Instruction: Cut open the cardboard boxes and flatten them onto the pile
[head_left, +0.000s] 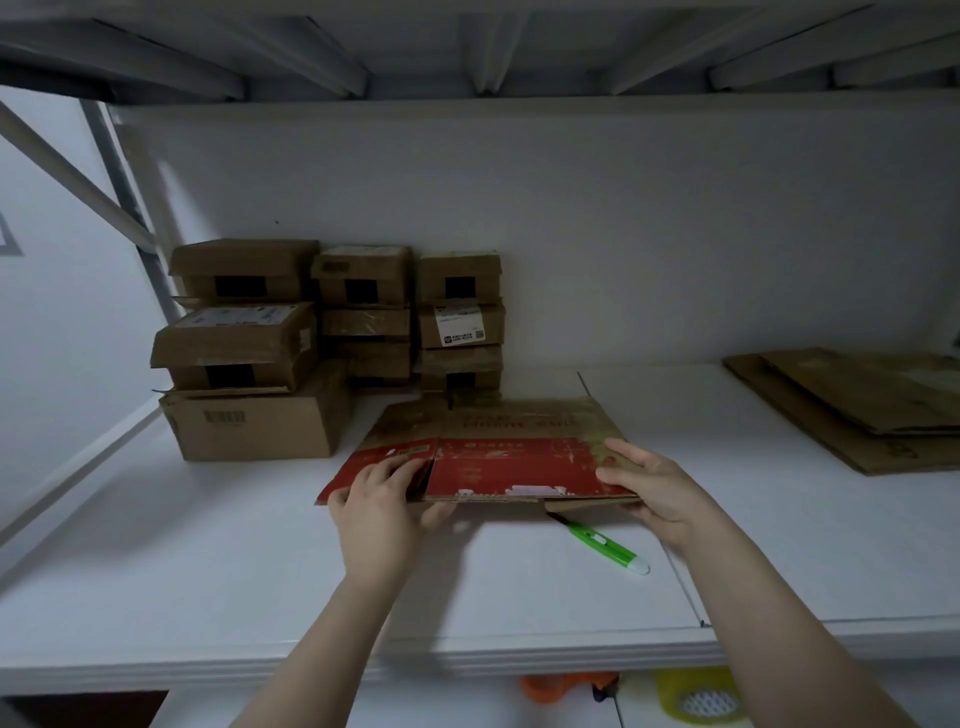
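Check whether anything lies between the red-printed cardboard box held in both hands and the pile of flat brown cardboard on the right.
Nothing visible does: bare white shelf lies between the red-printed cardboard box and the pile of flat brown cardboard. The green utility knife lies nearer the person, off that path.

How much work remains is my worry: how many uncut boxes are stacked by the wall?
9, against the back wall: three in the left column, three in the middle column, three in the right column. Others may hide behind them or the red box.
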